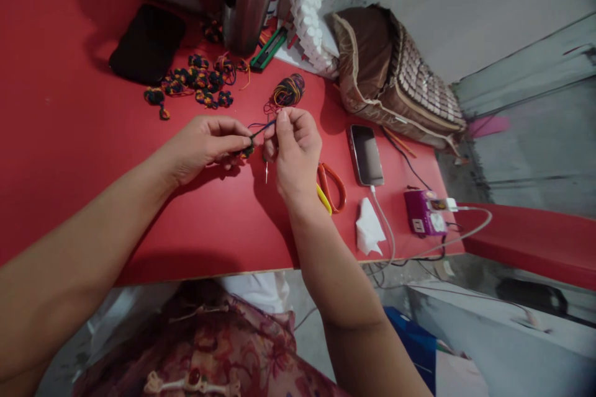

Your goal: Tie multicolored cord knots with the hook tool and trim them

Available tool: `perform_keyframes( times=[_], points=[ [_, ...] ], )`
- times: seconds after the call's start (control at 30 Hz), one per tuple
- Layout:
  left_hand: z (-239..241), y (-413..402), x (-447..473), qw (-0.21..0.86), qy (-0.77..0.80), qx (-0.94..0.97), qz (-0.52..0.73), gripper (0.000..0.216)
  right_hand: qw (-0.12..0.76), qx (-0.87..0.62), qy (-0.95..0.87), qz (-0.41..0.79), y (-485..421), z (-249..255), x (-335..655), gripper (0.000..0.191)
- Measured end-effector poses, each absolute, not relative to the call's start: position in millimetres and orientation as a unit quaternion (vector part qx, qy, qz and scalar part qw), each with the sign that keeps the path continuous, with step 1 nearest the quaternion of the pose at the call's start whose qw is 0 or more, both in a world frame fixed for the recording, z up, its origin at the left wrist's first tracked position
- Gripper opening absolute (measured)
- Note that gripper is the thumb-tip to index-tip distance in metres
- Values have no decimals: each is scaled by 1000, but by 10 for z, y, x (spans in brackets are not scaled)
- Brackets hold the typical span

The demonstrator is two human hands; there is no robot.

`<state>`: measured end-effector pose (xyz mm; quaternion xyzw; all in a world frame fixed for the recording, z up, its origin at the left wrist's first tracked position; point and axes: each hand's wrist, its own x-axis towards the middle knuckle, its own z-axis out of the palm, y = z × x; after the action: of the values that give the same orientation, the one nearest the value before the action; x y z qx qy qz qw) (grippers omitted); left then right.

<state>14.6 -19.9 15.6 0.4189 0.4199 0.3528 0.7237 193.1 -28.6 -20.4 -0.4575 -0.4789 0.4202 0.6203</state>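
Note:
My left hand (pixel 216 144) pinches a small multicoloured crocheted piece (pixel 248 149) above the red table. From that piece a dark strand of yarn (pixel 264 128) runs, pulled taut, to my right hand (pixel 298 146), whose thumb and forefinger are closed on it. Below my right fingers pokes the thin metal tip of a slender tool (pixel 266 172), probably a crochet hook; the rest of it is hidden by the hand. Just beyond my right hand lies a wound ball of multicoloured yarn (pixel 288 90). Several finished-looking crocheted pieces (pixel 200 79) lie in a cluster further left.
Scissors with orange and yellow handles (pixel 332 189) lie partly behind my right wrist. A charging phone (pixel 367 155), crumpled white paper (pixel 370 227) and a purple power box (pixel 424 213) are on the right. Behind are a green cutter (pixel 269 49), metal bottle (pixel 254 0), brown bag (pixel 395 68) and black pouch (pixel 148 43).

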Motion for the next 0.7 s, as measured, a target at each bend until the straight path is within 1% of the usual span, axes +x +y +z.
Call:
perform_keyframes(
  times=[0.23,0.43,0.5,0.57,0.7],
  points=[
    [163,-213,136,712,419,432,362,9,608,-441,-498,433,-325,-143,1882,43],
    [148,-167,121,653,385,515,400,17,596,-434,-482,475,-366,-57,1861,41],
    [138,-156,123,640,376,505,440,17,586,-434,-465,502,-388,-21,1850,41],
    [128,-152,120,638,370,483,472,22,572,-427,-453,534,-410,10,1829,42],
    [107,-161,102,667,376,447,463,28,557,-405,-446,571,-435,30,1779,46]
  ],
)
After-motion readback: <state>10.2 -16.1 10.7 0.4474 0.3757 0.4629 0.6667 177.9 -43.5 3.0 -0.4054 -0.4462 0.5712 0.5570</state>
